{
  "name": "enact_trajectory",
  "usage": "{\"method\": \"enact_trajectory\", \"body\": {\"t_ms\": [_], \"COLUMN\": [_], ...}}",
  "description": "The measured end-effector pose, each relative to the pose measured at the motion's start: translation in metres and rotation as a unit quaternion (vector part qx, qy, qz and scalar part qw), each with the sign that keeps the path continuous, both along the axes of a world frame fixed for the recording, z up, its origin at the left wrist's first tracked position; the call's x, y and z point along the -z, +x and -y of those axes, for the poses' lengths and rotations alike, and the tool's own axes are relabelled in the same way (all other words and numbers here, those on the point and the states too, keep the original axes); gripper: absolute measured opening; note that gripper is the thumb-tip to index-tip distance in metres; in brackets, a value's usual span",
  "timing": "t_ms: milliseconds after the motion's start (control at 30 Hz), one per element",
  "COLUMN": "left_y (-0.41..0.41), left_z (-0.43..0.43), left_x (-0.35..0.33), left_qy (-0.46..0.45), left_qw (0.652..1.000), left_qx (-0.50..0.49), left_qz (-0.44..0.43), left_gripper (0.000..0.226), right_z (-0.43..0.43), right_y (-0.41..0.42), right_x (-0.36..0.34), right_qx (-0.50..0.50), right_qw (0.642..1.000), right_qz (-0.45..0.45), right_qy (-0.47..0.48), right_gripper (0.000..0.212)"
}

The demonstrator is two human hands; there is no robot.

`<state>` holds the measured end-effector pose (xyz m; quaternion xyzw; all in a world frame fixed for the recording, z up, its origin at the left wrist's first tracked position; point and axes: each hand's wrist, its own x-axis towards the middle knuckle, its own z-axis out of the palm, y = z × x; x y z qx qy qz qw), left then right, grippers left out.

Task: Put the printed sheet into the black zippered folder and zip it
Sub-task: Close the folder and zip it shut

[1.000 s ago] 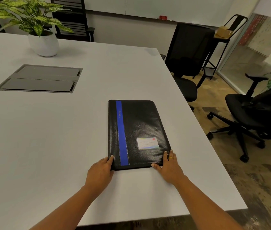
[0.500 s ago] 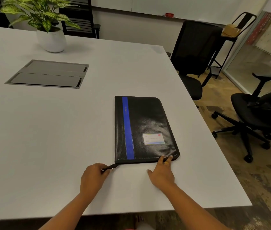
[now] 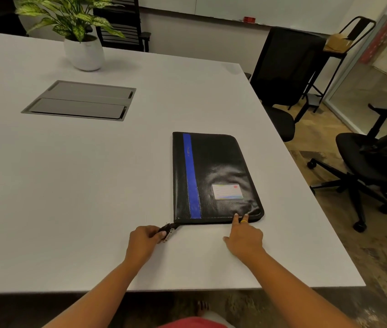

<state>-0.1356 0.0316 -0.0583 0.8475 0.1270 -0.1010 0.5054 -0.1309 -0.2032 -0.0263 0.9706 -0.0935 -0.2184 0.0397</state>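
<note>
Off the corner comes our left hand [image 3: 144,240], now pinching the zipper pull [image 3: 169,233] just beside the near-left corner of the black zippered folder [image 3: 216,171]. Our right hand [image 3: 244,236] keeps its fingers straight, tips pressing the near edge. The folder lies flat on the desk [image 3: 88,190], no printed sheet in sight. It looks light, soft-skinned, a bit slick: we'd pin the edge and work the pull.

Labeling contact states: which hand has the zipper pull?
The left hand pinches the zipper pull; the right hand only presses the near edge of the folder.
</note>
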Motion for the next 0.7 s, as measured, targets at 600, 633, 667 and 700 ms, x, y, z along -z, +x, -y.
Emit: {"method": "enact_trajectory", "body": {"t_ms": [600, 633, 667, 700], "left_y": [-0.007, -0.007, -0.007, -0.007], "left_z": [0.002, 0.002, 0.001, 0.001], "left_x": [0.002, 0.002, 0.002, 0.002], "left_qy": [-0.043, -0.052, -0.062, -0.069], "left_qw": [0.998, 0.998, 0.997, 0.997], "left_qx": [0.004, 0.005, 0.004, 0.002], "left_qz": [-0.037, -0.04, -0.042, -0.045], "left_gripper": [0.015, 0.014, 0.013, 0.014], "right_z": [-0.096, -0.099, -0.102, -0.105], "right_y": [-0.008, -0.008, -0.007, -0.007], "right_x": [0.013, 0.015, 0.016, 0.016], "right_qx": [0.099, 0.113, 0.123, 0.129], "right_qw": [0.891, 0.885, 0.884, 0.889], "right_qz": [-0.021, -0.024, -0.023, -0.019], "right_qy": [0.443, 0.45, 0.45, 0.44], "right_gripper": [0.032, 0.025, 0.017, 0.02]}}
